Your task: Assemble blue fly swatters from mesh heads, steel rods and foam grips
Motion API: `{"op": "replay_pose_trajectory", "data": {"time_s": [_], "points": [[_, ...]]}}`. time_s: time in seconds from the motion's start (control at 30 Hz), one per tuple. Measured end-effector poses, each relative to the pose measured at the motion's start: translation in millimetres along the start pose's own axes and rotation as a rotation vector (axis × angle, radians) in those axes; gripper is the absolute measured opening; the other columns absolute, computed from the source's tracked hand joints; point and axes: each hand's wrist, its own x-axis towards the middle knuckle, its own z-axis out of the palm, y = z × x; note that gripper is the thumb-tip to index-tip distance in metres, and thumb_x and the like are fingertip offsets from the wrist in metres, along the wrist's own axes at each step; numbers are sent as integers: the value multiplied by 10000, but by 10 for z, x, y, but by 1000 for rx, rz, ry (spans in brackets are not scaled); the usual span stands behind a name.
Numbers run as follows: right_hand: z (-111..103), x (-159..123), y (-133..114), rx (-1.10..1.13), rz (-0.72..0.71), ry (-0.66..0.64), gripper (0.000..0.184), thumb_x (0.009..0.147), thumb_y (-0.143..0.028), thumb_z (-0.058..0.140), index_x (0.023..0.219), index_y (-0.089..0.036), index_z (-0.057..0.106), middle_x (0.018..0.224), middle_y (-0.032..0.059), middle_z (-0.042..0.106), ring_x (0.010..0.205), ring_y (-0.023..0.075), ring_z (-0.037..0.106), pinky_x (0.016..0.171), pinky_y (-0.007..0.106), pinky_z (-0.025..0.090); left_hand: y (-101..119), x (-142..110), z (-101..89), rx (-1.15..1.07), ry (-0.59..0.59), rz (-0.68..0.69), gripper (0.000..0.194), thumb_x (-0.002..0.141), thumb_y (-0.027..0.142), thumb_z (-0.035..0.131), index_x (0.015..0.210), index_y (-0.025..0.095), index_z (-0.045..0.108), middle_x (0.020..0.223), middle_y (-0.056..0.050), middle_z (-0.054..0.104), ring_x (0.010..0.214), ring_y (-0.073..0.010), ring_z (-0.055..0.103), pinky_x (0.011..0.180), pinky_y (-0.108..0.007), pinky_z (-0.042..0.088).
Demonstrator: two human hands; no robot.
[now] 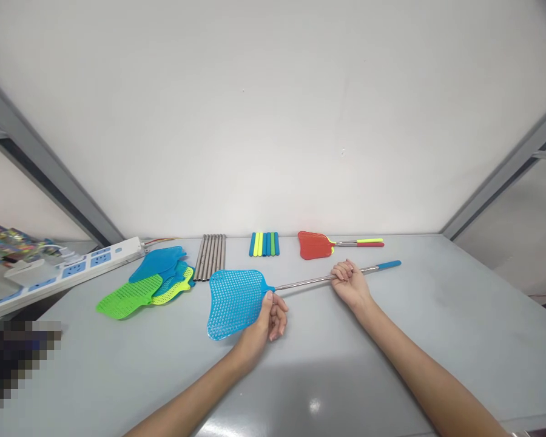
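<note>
A blue fly swatter point(237, 301) with an extended metal rod and a blue grip point(389, 265) lies across both my hands, above the table. My left hand point(264, 325) pinches the neck of its perforated head, thumb on top. Around the middle of the rod, the fingers of my right hand point(349, 282) are curled closed. Beyond my right hand lie a red fly swatter point(315, 245) and a yellow one mostly hidden beneath it, their rods short.
Several metal rods point(210, 258) lie side by side behind the blue head. Coloured grip sleeves point(264, 244) sit in a row near the wall. Loose swatter heads point(130, 297) overlap at the left, beside a long power strip point(86, 267). Grey posts stand at both sides.
</note>
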Motion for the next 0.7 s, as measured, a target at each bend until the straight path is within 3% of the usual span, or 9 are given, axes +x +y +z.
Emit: {"op": "replay_pose_trajectory", "data": {"time_s": [0.7], "points": [[64,-92,89,-34,-12,22,338,865,-143,210,531,-191,190,428,-79,162,326,58,241,334,152,295,-61,-17,28,-51,-32,-11,399,831,455,233,676,162,455,381,34,485,295,-46,267,367,-180,202]]}}
